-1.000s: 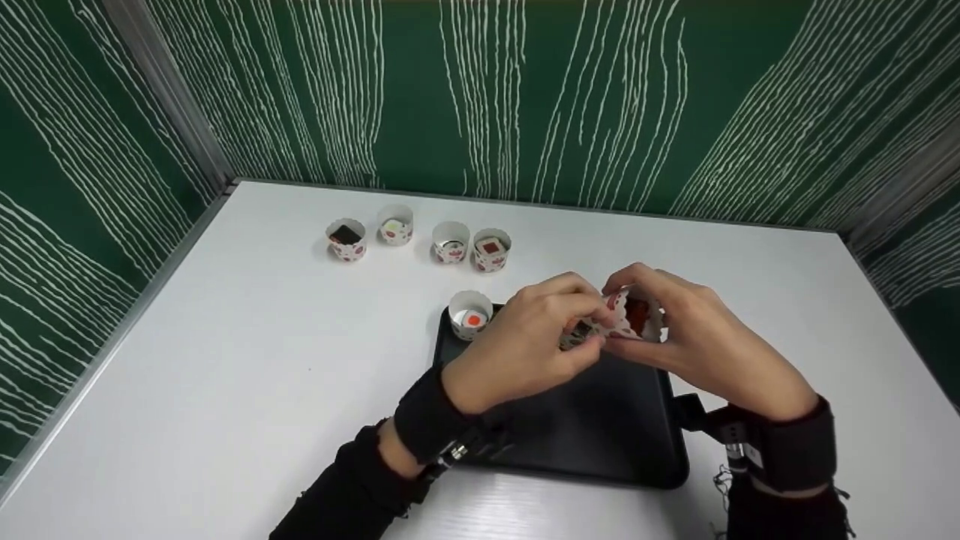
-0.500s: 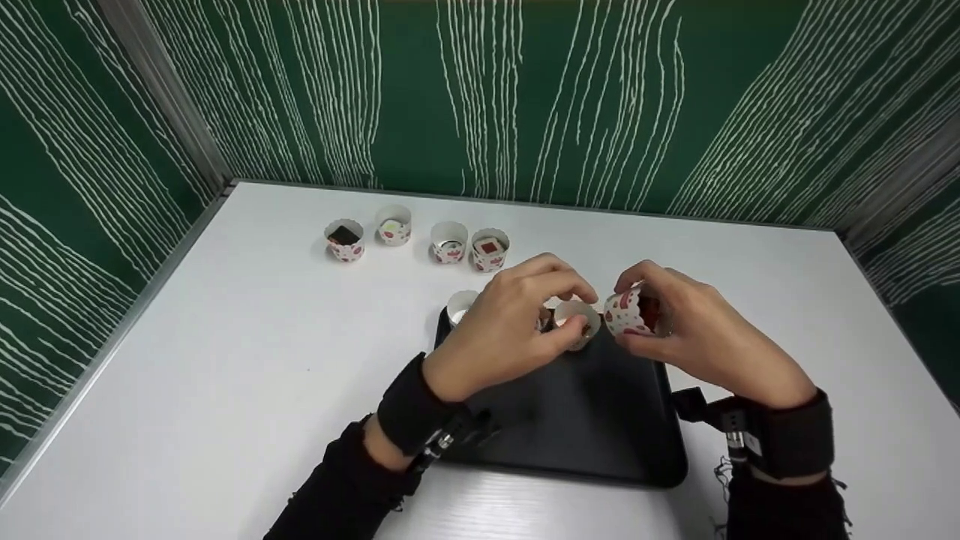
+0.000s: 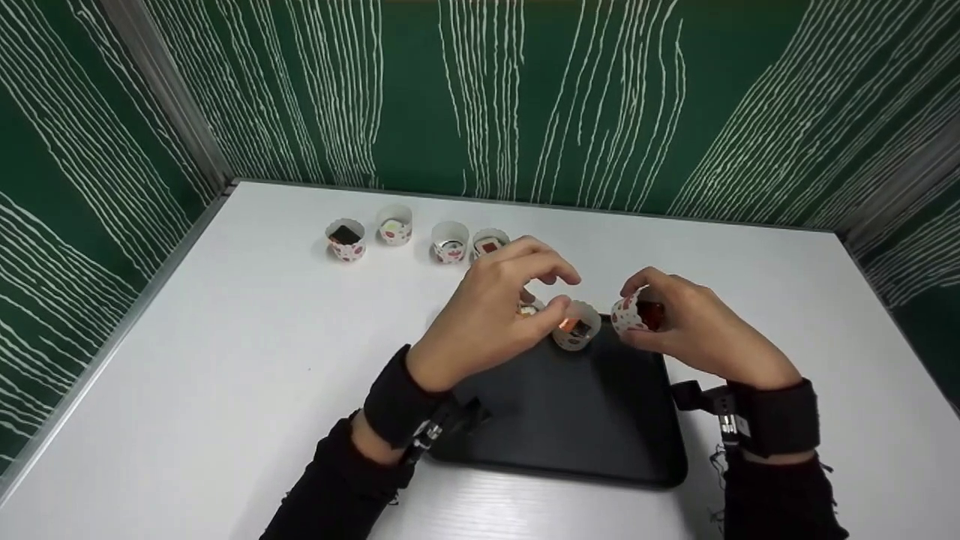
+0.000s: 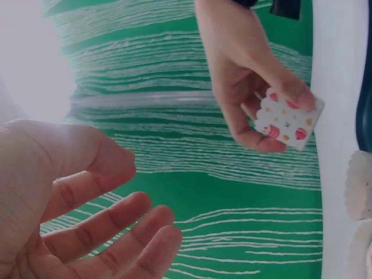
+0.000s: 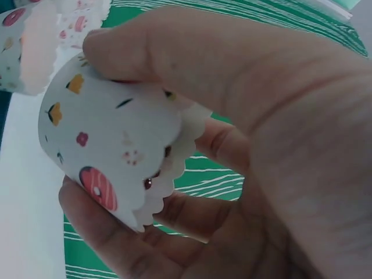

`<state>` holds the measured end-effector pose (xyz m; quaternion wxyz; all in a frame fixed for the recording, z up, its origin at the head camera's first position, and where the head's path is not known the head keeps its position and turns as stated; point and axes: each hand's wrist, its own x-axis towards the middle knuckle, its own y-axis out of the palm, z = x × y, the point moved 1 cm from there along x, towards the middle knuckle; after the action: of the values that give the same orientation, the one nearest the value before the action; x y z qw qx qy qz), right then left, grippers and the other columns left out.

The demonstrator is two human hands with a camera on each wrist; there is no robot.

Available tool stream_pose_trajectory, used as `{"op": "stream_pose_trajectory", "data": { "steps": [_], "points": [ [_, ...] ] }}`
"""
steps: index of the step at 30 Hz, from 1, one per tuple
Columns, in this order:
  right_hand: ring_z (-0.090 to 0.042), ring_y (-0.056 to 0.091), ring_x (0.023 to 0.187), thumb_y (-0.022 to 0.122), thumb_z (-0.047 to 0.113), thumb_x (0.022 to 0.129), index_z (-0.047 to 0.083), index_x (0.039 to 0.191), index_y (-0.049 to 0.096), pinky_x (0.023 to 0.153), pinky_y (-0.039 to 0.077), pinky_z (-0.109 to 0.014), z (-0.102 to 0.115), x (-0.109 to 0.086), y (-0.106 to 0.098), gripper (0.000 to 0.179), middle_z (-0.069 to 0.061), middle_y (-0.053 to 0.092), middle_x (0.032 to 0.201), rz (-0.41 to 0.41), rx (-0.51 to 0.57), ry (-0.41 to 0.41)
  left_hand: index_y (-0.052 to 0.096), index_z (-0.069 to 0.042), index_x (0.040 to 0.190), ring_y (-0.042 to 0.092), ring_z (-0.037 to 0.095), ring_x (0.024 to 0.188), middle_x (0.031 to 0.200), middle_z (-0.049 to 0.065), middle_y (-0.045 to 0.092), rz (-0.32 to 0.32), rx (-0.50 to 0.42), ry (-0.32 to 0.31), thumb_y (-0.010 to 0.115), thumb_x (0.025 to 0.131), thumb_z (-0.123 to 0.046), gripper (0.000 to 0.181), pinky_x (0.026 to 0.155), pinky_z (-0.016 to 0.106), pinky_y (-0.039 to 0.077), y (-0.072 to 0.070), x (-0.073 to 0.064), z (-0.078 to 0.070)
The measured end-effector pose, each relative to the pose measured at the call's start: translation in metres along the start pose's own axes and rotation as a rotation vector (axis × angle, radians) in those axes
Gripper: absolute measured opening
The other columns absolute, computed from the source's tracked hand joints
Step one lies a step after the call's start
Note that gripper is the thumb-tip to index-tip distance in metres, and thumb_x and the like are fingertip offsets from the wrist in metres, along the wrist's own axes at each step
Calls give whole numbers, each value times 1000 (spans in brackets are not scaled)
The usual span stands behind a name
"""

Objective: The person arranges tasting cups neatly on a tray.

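Observation:
My right hand (image 3: 690,326) holds a white paper baking cup (image 3: 627,315) above the black tray's back right corner. The cup lies tipped on its side, its scalloped mouth toward my palm and something dark red inside. Thumb and fingers span its wall in the right wrist view. My left hand (image 3: 487,322) hovers over the tray (image 3: 570,427), fingers loosely bent and apart, holding nothing. Just right of its thumb, an upright baking cup (image 3: 574,342) stands on the tray with orange and dark pieces inside. Another cup (image 3: 529,306) is mostly hidden behind the left hand.
Toward the back of the white table (image 3: 187,360) stand several more baking cups: one with a dark piece (image 3: 347,250), one with a pale piece (image 3: 396,234), and a pair (image 3: 449,253) to their right. Green walls (image 3: 480,97) with white lines enclose the table.
My left hand has drawn away to the left from the right hand and the cup on the tray. The right hand keeps its cup and has shifted slightly right.

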<state>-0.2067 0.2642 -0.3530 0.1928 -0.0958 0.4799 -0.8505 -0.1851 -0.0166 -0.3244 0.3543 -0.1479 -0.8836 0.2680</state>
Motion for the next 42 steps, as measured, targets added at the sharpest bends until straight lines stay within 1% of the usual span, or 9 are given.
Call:
{"op": "stream_pose_trajectory", "data": {
  "steps": [5, 7, 11, 17, 24, 33, 37, 40, 42],
  "points": [
    [-15, 59, 81, 81, 25, 97, 14, 127, 63, 73, 46, -28, -5, 4, 3, 36, -1, 66, 93, 5, -9, 14, 80, -11, 111, 68, 19, 104, 114, 3, 75, -14, 10, -8, 71, 96, -9, 17, 82, 26, 58, -4, 1, 0],
    [-16, 58, 80, 81, 24, 97, 14, 126, 63, 73, 45, -28, -7, 5, 4, 36, -2, 65, 90, 10, -12, 21, 80, -12, 110, 68, 19, 104, 113, 2, 75, -21, 9, -9, 71, 96, -8, 17, 81, 26, 59, -5, 1, 0],
    [-17, 58, 82, 80, 22, 97, 12, 127, 63, 75, 46, -30, -11, 7, 8, 36, -2, 66, 92, 38, -9, 28, 80, -11, 110, 69, 19, 104, 113, 2, 75, -28, 5, -7, 71, 96, -8, 17, 81, 25, 60, -6, 0, 0],
    [-17, 57, 84, 80, 19, 95, 7, 129, 63, 75, 45, -34, -18, 12, 15, 39, -4, 66, 94, 72, -17, 7, 80, -11, 110, 69, 18, 104, 113, 3, 75, -26, 6, -14, 72, 95, -8, 17, 81, 26, 60, -7, 1, 0],
    [-20, 57, 84, 81, 14, 92, 4, 130, 64, 74, 46, -37, -24, 19, 23, 43, -8, 66, 94, 90, -30, 20, 80, -11, 112, 70, 16, 104, 114, 3, 75, -22, 10, -18, 72, 96, -8, 18, 82, 27, 60, -9, 1, -1],
    [-19, 53, 81, 81, 11, 89, 3, 129, 64, 75, 43, -38, -29, 23, 31, 44, -5, 61, 85, 105, -28, 26, 78, -11, 117, 71, 17, 103, 116, 3, 75, -11, 0, -28, 72, 96, -8, 22, 82, 27, 60, -10, 0, -1],
    [-25, 60, 94, 81, 12, 89, 4, 131, 64, 82, 48, -41, -30, 24, 33, 46, -10, 69, 99, 108, -43, 46, 75, -10, 120, 72, 16, 102, 116, 4, 74, -14, -1, -17, 71, 96, -7, 25, 83, 26, 60, -9, 0, 0],
    [-30, 62, 104, 82, 14, 88, 4, 132, 64, 86, 50, -44, -32, 25, 34, 49, -14, 71, 110, 109, -49, 53, 75, -10, 120, 72, 16, 102, 116, 4, 74, -16, 1, -8, 71, 95, -7, 25, 83, 26, 59, -9, 1, 2],
    [-32, 62, 106, 83, 15, 88, 4, 131, 64, 87, 51, -45, -32, 25, 34, 49, -15, 71, 112, 112, -48, 54, 74, -10, 120, 72, 16, 102, 116, 4, 74, -16, 2, -7, 71, 95, -7, 25, 83, 26, 59, -9, 1, 2]
  ]
}}
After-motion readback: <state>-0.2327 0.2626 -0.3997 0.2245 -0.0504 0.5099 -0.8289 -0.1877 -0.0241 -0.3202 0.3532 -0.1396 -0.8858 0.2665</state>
